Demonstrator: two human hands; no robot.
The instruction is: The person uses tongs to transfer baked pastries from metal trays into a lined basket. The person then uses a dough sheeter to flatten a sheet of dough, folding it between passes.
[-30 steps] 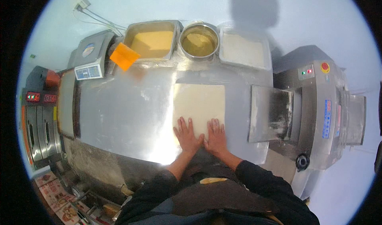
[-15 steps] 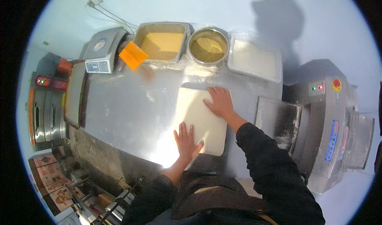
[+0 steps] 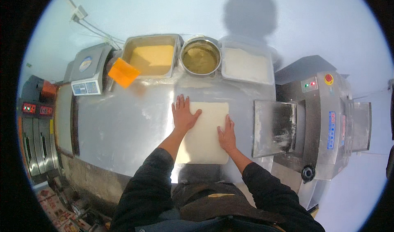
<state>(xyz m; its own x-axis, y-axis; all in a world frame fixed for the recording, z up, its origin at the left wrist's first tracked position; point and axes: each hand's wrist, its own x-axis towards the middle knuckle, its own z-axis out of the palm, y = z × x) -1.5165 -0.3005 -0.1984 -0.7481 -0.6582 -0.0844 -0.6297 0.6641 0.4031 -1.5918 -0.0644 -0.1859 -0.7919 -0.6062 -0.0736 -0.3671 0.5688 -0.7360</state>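
Note:
A flat, pale slab of dough [image 3: 204, 137] lies on the metal table in front of me, roughly rectangular with rounded corners. My left hand [image 3: 184, 115] rests at its far left edge, fingers stretched out and spread, the thumb pointing across the dough. Against the right edge, lower down, my right hand [image 3: 227, 135] has its fingers extended and apart, with the thumb by the slab. Neither hand grips anything. Sunlight falls on part of the dough and the table to its left.
Along the back stand a scale [image 3: 88, 68], a steel tray of yellow powder [image 3: 150, 77], a round steel pot [image 3: 201, 73] and a tub of white powder [image 3: 248, 79]. An orange scraper [image 3: 123, 73] is near the scale. At right is a steel machine [image 3: 324, 121] with a flat plate [image 3: 262, 129].
My left hand has moved from the near left of the dough to its far left edge. My right hand has come from the far edge down to the right side. The dough now lies straighter.

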